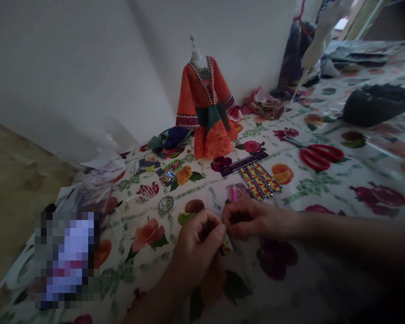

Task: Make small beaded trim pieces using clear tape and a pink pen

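My left hand [199, 245] is closed, thumb and fingers pinching a small red-and-yellow patterned strip [226, 246] that shows below the thumb. Close against it, my right hand [256, 219] is closed too; its fingertips meet the left ones, and what they pinch is hidden. Just behind the right fingers a slim pink thing [235, 194] sticks up; I cannot tell whether it is held or lies on the table. Beyond that hand lie several yellow-and-red strips with beaded edges [260, 181] and a dark purple trimmed band [245, 163].
A small dress form in an orange and green dress [209, 108] stands by the wall. Red-handled scissors [319, 155] lie right of it, near a dark container [374, 105]. Fabric scraps [172, 138], a round ornament [166, 205] and bead strings [117, 223] lie on the floral tablecloth [141, 265].
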`<state>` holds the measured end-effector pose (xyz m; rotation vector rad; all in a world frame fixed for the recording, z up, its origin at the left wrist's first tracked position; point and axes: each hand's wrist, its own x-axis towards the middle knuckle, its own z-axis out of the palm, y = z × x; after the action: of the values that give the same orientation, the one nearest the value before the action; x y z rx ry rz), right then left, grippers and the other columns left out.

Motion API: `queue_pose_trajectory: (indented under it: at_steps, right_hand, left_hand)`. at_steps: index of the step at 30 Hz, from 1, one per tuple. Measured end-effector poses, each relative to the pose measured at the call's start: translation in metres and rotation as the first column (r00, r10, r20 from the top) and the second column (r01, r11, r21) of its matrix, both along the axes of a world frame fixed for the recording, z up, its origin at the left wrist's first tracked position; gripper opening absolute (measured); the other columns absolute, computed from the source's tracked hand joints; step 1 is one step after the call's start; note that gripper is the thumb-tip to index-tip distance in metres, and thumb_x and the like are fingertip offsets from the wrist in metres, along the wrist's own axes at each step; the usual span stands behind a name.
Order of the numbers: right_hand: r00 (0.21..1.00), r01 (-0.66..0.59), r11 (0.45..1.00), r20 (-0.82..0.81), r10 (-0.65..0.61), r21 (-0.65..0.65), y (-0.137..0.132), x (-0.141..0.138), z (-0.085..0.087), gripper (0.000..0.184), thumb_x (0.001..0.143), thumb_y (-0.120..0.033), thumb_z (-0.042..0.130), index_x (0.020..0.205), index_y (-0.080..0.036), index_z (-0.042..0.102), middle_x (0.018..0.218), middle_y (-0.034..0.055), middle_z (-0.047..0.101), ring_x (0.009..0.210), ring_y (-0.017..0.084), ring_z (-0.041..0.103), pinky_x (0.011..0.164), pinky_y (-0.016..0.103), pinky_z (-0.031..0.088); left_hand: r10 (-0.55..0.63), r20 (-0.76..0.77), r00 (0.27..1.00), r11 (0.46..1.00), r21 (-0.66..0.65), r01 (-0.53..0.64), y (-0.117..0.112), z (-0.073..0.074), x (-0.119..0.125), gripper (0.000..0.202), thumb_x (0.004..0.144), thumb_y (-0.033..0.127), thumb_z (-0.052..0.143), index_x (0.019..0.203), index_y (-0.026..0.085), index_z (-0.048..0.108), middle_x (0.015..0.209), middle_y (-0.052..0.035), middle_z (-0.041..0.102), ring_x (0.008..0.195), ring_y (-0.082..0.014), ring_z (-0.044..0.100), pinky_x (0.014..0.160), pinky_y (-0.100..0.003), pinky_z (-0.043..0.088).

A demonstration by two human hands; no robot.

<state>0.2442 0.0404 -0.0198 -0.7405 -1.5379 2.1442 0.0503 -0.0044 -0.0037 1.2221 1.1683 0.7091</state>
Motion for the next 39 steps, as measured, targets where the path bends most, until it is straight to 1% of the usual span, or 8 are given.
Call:
queue_pose_trajectory:
  at_steps: [7,12,15,20,27,30,35,39]
  right_hand:
    - [1.0,-0.007,1.0,-0.015,0.007,-0.004,0.002,0.002,-0.003,0.008,0.086,-0.02,0.064,0.083,-0.015,0.058,0.067,-0.0037,0.053,0.058,0.007,0.046,0.055,0.021,0.034]
    - [0.999,0.037,0.999,-0.033,-0.037,-0.006,0.0,0.001,0.002,0.016,0.088,-0.028,0.067,0.084,-0.016,0.058,0.073,-0.0016,0.056,0.063,0.009,0.05,0.059,0.022,0.039]
    - [0.997,0.073,0.996,-0.007,-0.073,0.043,-0.004,-0.001,0.0,0.024,0.083,-0.033,0.074,0.088,-0.017,0.058,0.077,-0.0011,0.06,0.067,0.009,0.052,0.06,0.021,0.04]
    - [0.998,0.068,0.995,0.004,-0.069,0.076,-0.006,-0.003,-0.003,0.018,0.086,-0.03,0.07,0.088,-0.017,0.057,0.078,-0.0005,0.064,0.068,0.01,0.055,0.062,0.022,0.041]
    - [1.0,0.029,0.996,0.009,-0.03,0.08,0.0,0.0,0.002,0.013,0.086,-0.024,0.069,0.083,-0.017,0.058,0.072,-0.0034,0.057,0.062,0.008,0.047,0.058,0.022,0.037]
    - [1.0,0.024,0.996,0.009,-0.024,0.081,0.0,0.0,0.0,0.013,0.084,-0.023,0.07,0.082,-0.018,0.059,0.071,-0.0041,0.054,0.061,0.008,0.045,0.056,0.022,0.034]
    - [1.0,0.018,0.998,0.007,-0.019,0.065,0.001,0.0,0.0,0.015,0.085,-0.025,0.07,0.081,-0.018,0.058,0.068,-0.0048,0.051,0.059,0.008,0.042,0.054,0.022,0.033]
    - [1.0,0.019,0.999,-0.002,-0.019,0.043,0.0,0.002,0.007,0.018,0.09,-0.033,0.066,0.085,-0.017,0.059,0.07,-0.0039,0.053,0.061,0.008,0.045,0.056,0.022,0.035]
  left_hand:
    - [0.063,0.121,0.991,0.992,-0.119,-0.049,-0.001,-0.009,-0.004,0.022,0.093,0.034,0.057,0.077,0.019,0.056,0.057,0.0036,0.057,0.04,-0.0077,0.049,0.042,-0.019,0.037]
    - [0.129,0.104,0.986,0.99,-0.062,-0.123,0.001,-0.005,-0.002,0.022,0.092,0.034,0.061,0.077,0.018,0.057,0.059,0.0048,0.054,0.041,-0.0064,0.05,0.041,-0.017,0.037]
    - [0.14,0.12,0.983,0.99,-0.003,-0.141,0.002,-0.002,0.0,0.019,0.092,0.033,0.062,0.08,0.018,0.058,0.063,0.005,0.054,0.044,-0.0057,0.052,0.043,-0.016,0.039]
    - [0.105,0.158,0.982,0.994,0.002,-0.107,0.004,-0.002,-0.002,0.019,0.091,0.033,0.064,0.08,0.018,0.059,0.07,0.0049,0.053,0.048,-0.0044,0.052,0.044,-0.015,0.037]
    - [0.102,0.278,0.955,0.989,-0.127,-0.068,0.008,0.003,-0.008,0.009,0.087,0.027,0.062,0.085,0.018,0.063,0.063,0.0034,0.058,0.046,-0.0062,0.053,0.048,-0.017,0.038]
    - [0.085,0.234,0.968,0.994,-0.083,-0.067,0.01,0.004,-0.009,0.008,0.086,0.025,0.061,0.085,0.018,0.063,0.067,0.0025,0.06,0.05,-0.0077,0.055,0.05,-0.019,0.041]
    - [0.003,0.052,0.999,1.0,0.007,-0.003,0.007,0.004,-0.009,0.008,0.085,0.027,0.065,0.085,0.019,0.063,0.065,0.0034,0.058,0.052,-0.0089,0.053,0.052,-0.021,0.042]
    - [0.05,0.1,0.994,0.998,-0.028,-0.047,0.007,0.005,-0.007,0.012,0.084,0.029,0.067,0.081,0.018,0.063,0.066,0.0035,0.056,0.049,-0.0075,0.05,0.048,-0.02,0.04]
